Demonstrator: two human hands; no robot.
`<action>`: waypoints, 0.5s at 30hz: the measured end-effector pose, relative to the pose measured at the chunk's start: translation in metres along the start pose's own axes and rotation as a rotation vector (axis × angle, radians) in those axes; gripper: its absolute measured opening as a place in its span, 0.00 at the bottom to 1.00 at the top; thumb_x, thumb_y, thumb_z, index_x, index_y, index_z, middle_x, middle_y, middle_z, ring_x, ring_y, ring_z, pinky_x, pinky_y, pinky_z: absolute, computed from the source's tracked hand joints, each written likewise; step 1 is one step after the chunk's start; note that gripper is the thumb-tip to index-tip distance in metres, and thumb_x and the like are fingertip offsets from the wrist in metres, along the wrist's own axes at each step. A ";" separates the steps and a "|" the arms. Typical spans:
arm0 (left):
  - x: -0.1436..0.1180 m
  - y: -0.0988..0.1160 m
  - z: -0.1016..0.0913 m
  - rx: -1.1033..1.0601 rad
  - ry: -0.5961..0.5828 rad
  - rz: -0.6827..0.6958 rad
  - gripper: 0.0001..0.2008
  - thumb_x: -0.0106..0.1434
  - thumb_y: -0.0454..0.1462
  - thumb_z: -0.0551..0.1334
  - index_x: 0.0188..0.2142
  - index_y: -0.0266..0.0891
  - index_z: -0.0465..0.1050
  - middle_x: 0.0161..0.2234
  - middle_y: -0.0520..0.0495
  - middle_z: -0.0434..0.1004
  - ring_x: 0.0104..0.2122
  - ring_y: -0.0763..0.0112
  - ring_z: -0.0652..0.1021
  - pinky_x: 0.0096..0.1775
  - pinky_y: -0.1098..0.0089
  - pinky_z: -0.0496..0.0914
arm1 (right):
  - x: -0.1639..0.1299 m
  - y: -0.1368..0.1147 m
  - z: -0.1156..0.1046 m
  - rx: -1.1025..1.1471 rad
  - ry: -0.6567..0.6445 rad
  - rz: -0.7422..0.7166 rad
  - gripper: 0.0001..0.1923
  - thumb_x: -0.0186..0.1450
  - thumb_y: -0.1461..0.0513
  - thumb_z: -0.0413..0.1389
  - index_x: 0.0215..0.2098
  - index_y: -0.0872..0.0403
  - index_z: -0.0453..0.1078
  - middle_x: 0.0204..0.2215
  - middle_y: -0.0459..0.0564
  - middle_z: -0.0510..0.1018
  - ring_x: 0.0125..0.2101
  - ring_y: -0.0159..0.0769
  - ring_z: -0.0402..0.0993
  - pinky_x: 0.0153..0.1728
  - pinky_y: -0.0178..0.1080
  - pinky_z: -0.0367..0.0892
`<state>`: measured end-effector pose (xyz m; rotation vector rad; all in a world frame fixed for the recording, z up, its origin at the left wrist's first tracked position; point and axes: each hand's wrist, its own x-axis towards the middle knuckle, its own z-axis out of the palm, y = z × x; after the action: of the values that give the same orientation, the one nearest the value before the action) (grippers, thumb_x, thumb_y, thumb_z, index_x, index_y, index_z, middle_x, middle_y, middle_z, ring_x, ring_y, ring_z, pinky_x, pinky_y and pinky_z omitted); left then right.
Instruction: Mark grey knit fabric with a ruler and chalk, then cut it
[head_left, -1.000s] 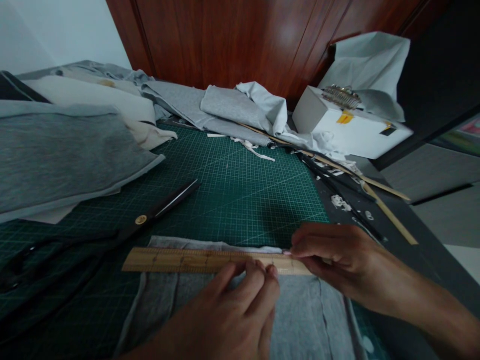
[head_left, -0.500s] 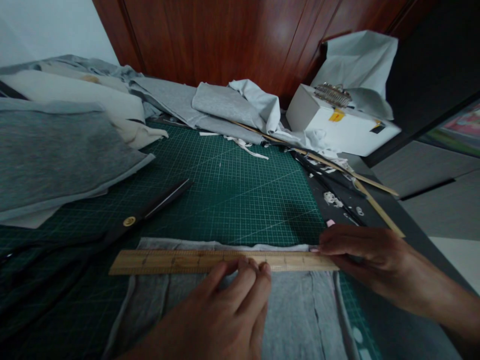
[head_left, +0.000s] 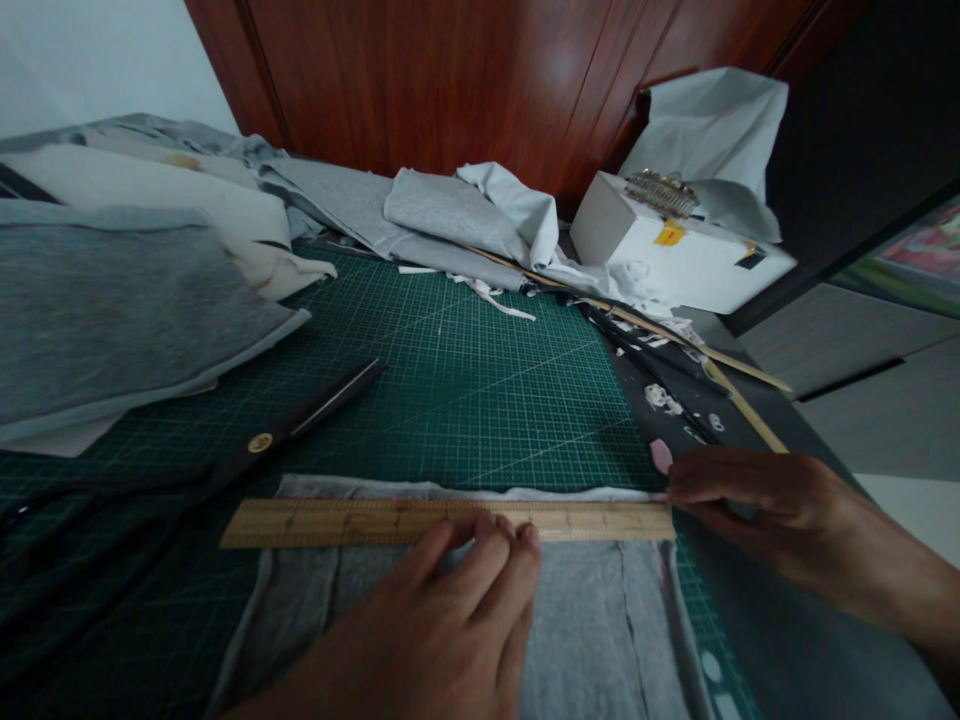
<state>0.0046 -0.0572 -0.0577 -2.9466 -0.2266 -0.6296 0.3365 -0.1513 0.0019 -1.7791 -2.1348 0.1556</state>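
A wooden ruler (head_left: 330,522) lies across the top end of a grey fabric piece (head_left: 577,620), leaving a thin strip of its pale edge showing beyond. My left hand (head_left: 465,610) holds the ruler down with bunched fingertips near its middle. At the ruler's right end, my right hand (head_left: 757,510) is closed in a pinch by the fabric's top right corner. A small pinkish tip shows at its fingertips, too small to name. Just above these fingers lies a flat pink piece (head_left: 660,456) beside the mat's edge. Large black-handled scissors (head_left: 281,432) lie left of the ruler.
A green cutting mat (head_left: 480,400) covers much of the dark table (head_left: 795,640). Grey fabric panels (head_left: 135,310) lie at left, with folded grey cloth (head_left: 450,210) behind. A white box (head_left: 675,250), wooden strips (head_left: 742,405) and white scraps (head_left: 664,400) are at right.
My right hand has slid right along the ruler's far edge to the fabric's corner, uncovering more of the pink piece. My left hand and the ruler stay put.
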 end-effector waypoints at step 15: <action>0.001 -0.001 -0.001 -0.025 -0.009 -0.004 0.23 0.74 0.42 0.54 0.62 0.30 0.70 0.57 0.37 0.75 0.57 0.55 0.71 0.59 0.56 0.64 | 0.009 -0.013 -0.001 0.069 -0.002 0.037 0.06 0.72 0.60 0.60 0.47 0.46 0.73 0.41 0.45 0.82 0.39 0.34 0.81 0.38 0.34 0.74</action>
<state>0.0050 -0.0560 -0.0567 -2.9744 -0.2276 -0.6239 0.3233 -0.1451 0.0083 -1.7802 -2.0730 0.2377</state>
